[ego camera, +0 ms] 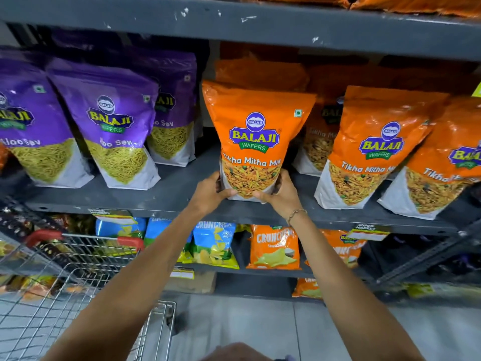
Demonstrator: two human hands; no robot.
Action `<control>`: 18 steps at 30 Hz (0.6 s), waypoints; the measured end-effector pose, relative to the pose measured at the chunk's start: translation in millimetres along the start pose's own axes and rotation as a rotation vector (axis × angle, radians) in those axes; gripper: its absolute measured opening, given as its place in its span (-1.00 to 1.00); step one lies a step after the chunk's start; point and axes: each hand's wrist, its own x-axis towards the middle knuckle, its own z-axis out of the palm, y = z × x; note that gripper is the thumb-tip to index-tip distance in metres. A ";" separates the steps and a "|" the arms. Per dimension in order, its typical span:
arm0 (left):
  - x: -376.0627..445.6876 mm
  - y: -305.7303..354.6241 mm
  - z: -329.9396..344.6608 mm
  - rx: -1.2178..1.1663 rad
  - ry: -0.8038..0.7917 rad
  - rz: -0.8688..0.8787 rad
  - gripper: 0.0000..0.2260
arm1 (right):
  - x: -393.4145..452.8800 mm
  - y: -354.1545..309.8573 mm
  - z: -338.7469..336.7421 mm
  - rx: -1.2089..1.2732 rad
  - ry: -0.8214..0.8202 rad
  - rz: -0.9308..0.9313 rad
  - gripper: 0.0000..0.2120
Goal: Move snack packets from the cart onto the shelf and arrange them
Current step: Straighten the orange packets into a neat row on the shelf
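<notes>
An orange Tikha Mitha Mix packet (256, 131) stands upright at the front of the dark grey shelf (179, 188). My left hand (209, 192) grips its lower left corner and my right hand (282, 192), with a bracelet on the wrist, grips its lower right corner. More orange packets of the same kind (374, 142) stand to its right and behind it. Purple Aloo Sev packets (109, 118) fill the shelf's left half. The wire cart (78, 282) with a red handle is at the lower left.
Another shelf board (234, 24) runs close above the packets. The lower shelf holds blue (213, 243) and orange Crunchex chip bags (273, 248). A gap of bare shelf lies between the purple and orange rows. Grey tiled floor (234, 321) is below.
</notes>
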 end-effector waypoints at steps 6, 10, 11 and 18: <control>-4.9 -3.9 -0.2 0.046 -0.004 0.018 -0.44 | -3.7 -2.7 -2.8 0.031 -0.074 0.044 -0.14; -37.4 -4.7 25.1 -0.035 0.376 0.033 -0.42 | -20.8 10.9 -39.1 -0.220 -0.029 0.121 -0.47; -45.1 -1.6 34.2 -0.012 0.455 0.101 -0.57 | -27.4 16.2 -55.3 -0.362 0.020 0.128 -0.66; -33.1 63.3 113.2 0.121 0.061 0.477 -0.66 | -45.0 46.3 -184.6 -0.461 0.359 0.387 -0.41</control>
